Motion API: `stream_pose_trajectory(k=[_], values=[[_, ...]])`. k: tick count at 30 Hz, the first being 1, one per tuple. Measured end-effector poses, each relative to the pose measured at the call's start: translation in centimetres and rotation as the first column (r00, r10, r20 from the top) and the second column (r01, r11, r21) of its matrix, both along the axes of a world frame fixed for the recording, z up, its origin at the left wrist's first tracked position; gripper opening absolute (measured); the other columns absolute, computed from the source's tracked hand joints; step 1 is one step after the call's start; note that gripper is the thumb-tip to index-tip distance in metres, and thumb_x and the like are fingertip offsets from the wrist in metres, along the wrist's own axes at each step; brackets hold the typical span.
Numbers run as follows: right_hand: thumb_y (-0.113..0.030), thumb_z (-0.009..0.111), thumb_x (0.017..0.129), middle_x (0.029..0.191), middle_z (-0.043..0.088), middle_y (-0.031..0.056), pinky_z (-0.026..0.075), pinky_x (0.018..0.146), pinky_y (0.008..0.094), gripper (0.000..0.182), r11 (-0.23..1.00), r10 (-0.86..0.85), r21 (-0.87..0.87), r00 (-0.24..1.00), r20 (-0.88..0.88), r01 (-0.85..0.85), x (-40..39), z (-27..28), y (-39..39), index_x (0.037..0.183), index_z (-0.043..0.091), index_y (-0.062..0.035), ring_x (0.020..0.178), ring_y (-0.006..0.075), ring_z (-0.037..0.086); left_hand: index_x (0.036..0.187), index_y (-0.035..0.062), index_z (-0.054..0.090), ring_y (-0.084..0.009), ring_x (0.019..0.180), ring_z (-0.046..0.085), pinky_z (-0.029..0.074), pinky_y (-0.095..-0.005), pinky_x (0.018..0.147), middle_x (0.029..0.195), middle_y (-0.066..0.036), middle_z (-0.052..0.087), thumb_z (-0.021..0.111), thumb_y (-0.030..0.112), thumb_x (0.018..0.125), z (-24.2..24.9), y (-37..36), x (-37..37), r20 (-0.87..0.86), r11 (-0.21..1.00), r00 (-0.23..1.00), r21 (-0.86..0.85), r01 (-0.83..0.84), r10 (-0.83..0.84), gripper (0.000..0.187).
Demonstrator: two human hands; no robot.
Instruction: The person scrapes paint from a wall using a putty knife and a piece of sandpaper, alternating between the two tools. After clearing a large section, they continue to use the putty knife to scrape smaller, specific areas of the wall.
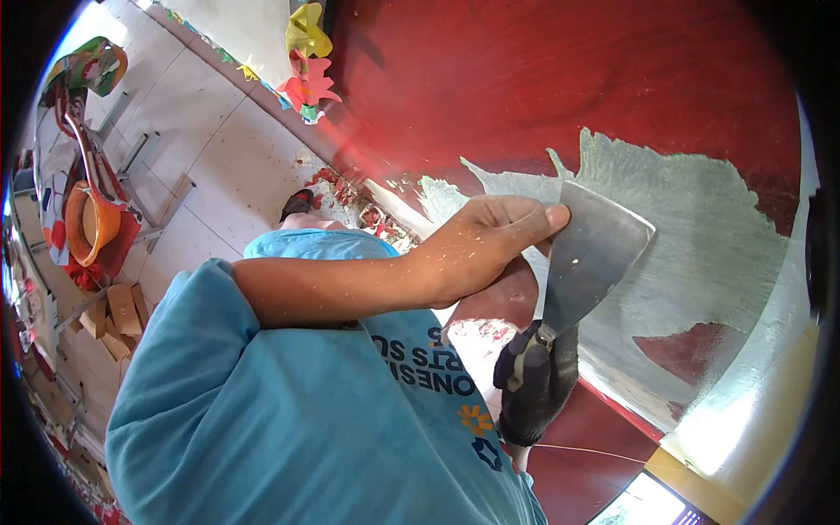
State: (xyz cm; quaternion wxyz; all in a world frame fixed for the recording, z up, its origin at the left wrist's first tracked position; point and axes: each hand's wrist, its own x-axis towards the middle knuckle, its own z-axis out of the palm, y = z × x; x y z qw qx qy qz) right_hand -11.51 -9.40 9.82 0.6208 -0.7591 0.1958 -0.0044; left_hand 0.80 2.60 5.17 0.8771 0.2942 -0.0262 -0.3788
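Observation:
A putty knife (597,249) with a wide grey metal blade is held up in front of my blue shirt. My right hand (538,376), in a dark glove, is closed around its handle, which is mostly hidden by the fingers. With bare fingers, my left hand (490,245) pinches one corner of the blade's broad edge. Small pale flecks dot the left hand and forearm. Behind the blade stands a red painted wall (525,79), with a large ragged pale grey-green patch (700,219) of bare surface.
Paint chips (337,192) lie on the tiled floor (206,114) along the wall's foot. Paper flowers (308,66) hang at the wall's edge. Off to the left are an orange ring-shaped object (92,223), cardboard boxes (122,319) and metal legs.

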Motion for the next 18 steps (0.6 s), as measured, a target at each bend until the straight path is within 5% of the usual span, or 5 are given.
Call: stream_pose_trajectory(k=[2, 5, 14, 16, 18], values=[[-0.012, 0.044, 0.089, 0.058, 0.045, 0.0027, 0.029, 0.041, 0.0206, 0.023, 1.0, -0.001, -0.009, 0.999, 0.042, 0.001, 0.2, 0.3, 0.2, 0.105, 0.049, 0.0039, 0.045, 0.0077, 0.04, 0.085, 0.001, 0.064, -0.0076, 0.072, 0.054, 0.043, -0.0235, 0.063, 0.082, -0.004, 0.061, 0.05, 0.037, 0.092, 0.3, -0.2, 0.3, -0.025, 0.997, 0.997, -0.027, 0.068, -0.068, 0.039], [-0.009, 0.043, 0.089, 0.057, 0.043, 0.0018, 0.029, 0.041, 0.02, 0.024, 0.996, -0.06, -0.063, 0.997, -0.041, 0.058, 0.8, 0.7, 0.7, 0.107, 0.048, 0.0045, 0.045, 0.0073, 0.039, 0.084, 0.0007, 0.063, -0.0067, 0.069, 0.054, 0.043, -0.0226, 0.059, 0.079, -0.003, 0.061, 0.049, 0.038, 0.092, -0.2, -0.8, 0.3, 0.107, 0.998, 0.992, -0.001, -0.07, 0.07, 0.04], [-0.005, 0.036, 0.086, 0.055, 0.045, 0.0021, 0.027, 0.034, 0.0202, 0.033, 0.988, 0.004, -0.157, 1.0, 0.004, -0.003, 1.0, 0.9, 0.4, 0.116, 0.044, 0.0063, 0.038, 0.006, 0.037, 0.079, 0.0004, 0.063, -0.0073, 0.064, 0.053, 0.044, -0.0229, 0.057, 0.074, -0.004, 0.061, 0.049, 0.037, 0.092, 0.0, -2.4, -0.4, 0.032, 0.979, 0.978, 0.017, -0.204, 0.204, 0.041], [-0.006, 0.038, 0.088, 0.056, 0.046, 0.003, 0.027, 0.035, 0.0201, 0.028, 1.0, -0.023, -0.017, 1.0, 0.004, 0.023, 1.3, 0.5, 0.8, 0.112, 0.045, 0.0067, 0.038, 0.0058, 0.036, 0.082, 0.0015, 0.063, -0.0074, 0.067, 0.054, 0.043, -0.0228, 0.06, 0.077, -0.003, 0.062, 0.047, 0.036, 0.093, -0.3, -1.7, 0.1, 0.065, 0.985, 0.983, 0.008, -0.17, 0.17, 0.04], [-0.009, 0.038, 0.089, 0.054, 0.043, 0.0018, 0.026, 0.035, 0.02, 0.028, 0.992, -0.008, -0.123, 1.0, 0.012, 0.01, 1.0, 0.0, 0.7, 0.111, 0.045, 0.0065, 0.038, 0.0059, 0.034, 0.087, 0.0019, 0.063, -0.0077, 0.072, 0.055, 0.043, -0.0227, 0.064, 0.082, -0.002, 0.063, 0.044, 0.034, 0.094, -0.9, -1.9, 0.0, 0.044, 0.99, 0.989, 0.016, -0.14, 0.139, 0.038]])
